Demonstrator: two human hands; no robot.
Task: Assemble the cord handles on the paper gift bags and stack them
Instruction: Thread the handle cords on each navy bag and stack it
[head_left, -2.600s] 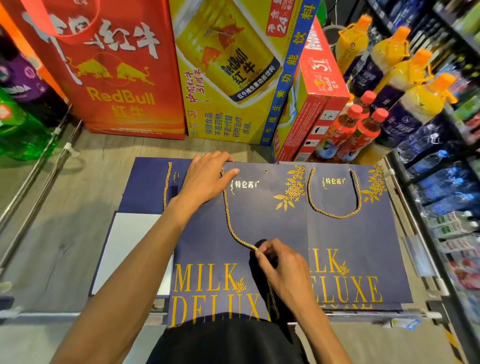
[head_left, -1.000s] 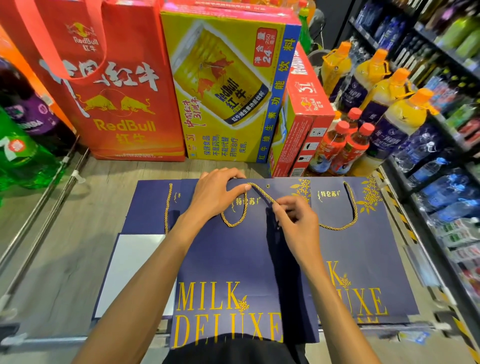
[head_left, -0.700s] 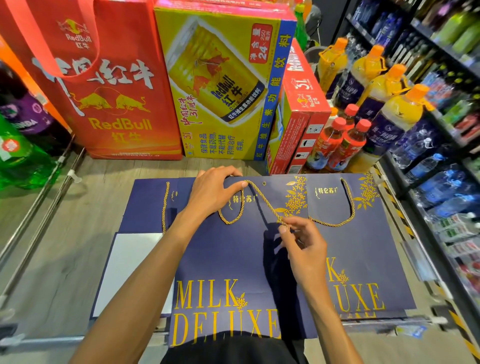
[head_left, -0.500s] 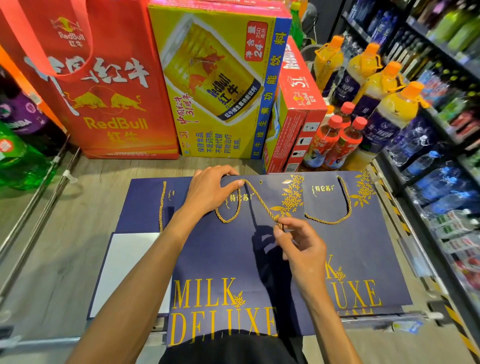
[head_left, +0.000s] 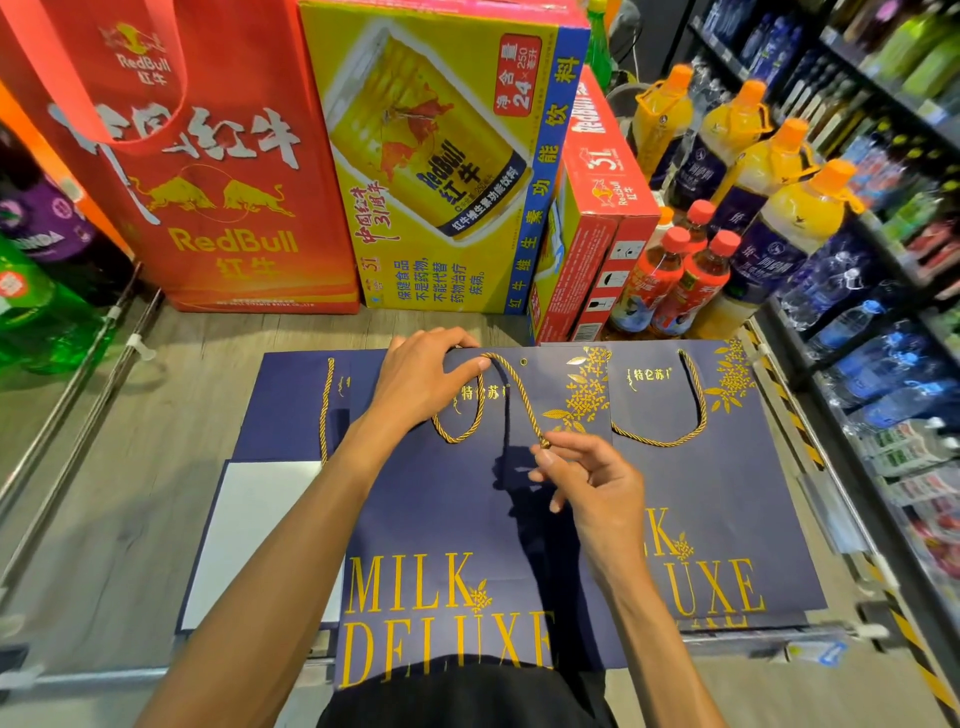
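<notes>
R hand (head_left: 597, 488) had drawn the cord (head_left: 511, 387) down from top of the bag (head_left: 431, 509), pinching its tip; L hand (head_left: 415, 384) gripped that top edge, bag lying flat. Cord seemed limp & light: hold near tip.

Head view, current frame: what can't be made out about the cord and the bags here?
All head view.
- Far end of the cord: hidden under the left hand; threaded or not, unclear.
- Cord tip pinched by the right hand: too small to show a knot.
- Bottom edge of the middle bag: covered by dark clothing at the frame's bottom.
- The bags beneath: count hidden by the middle bag.
</notes>
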